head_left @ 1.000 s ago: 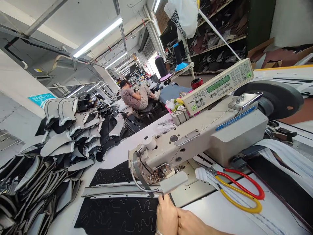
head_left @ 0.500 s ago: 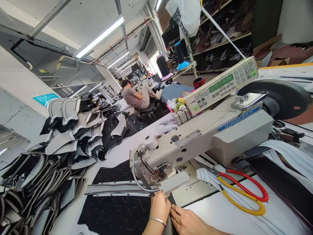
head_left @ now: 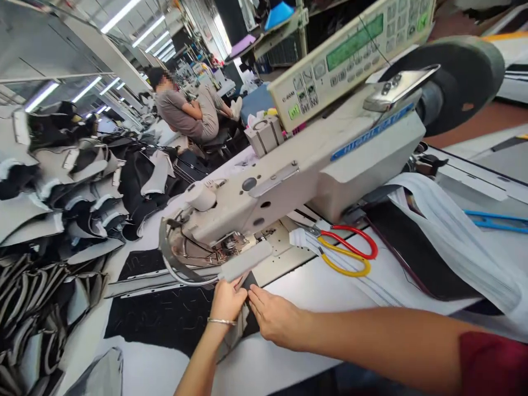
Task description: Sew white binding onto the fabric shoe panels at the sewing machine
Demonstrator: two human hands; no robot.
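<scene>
Under the head of a sewing machine (head_left: pixel 264 190), a black fabric panel (head_left: pixel 157 319) with wavy stitched lines lies on the white table, with a grey strip (head_left: pixel 140 286) across it. My left hand (head_left: pixel 229 301), with a bangle on its wrist, is closed on a grey fabric piece (head_left: pixel 233 338) just in front of the needle area. Its fingertips are partly hidden by the machine's pale guard (head_left: pixel 247 261). My right hand (head_left: pixel 276 316) meets it from the right, fingers together and bent at the edge of the same piece; its thumb is hidden.
Scissors (head_left: pixel 350 247) with red and yellow handles lie right of the needle area, near a white zipper tape (head_left: pixel 449 220). A blue tool (head_left: pixel 495 221) lies farther right. Piles of cut grey pieces (head_left: pixel 45 220) crowd the left. A seated person (head_left: pixel 181 113) is beyond the machine.
My view has tilted down and turned right, so the machine and hands appear farther left. More of my right forearm and sleeve shows. Both hands stay at the fabric by the needle area.
</scene>
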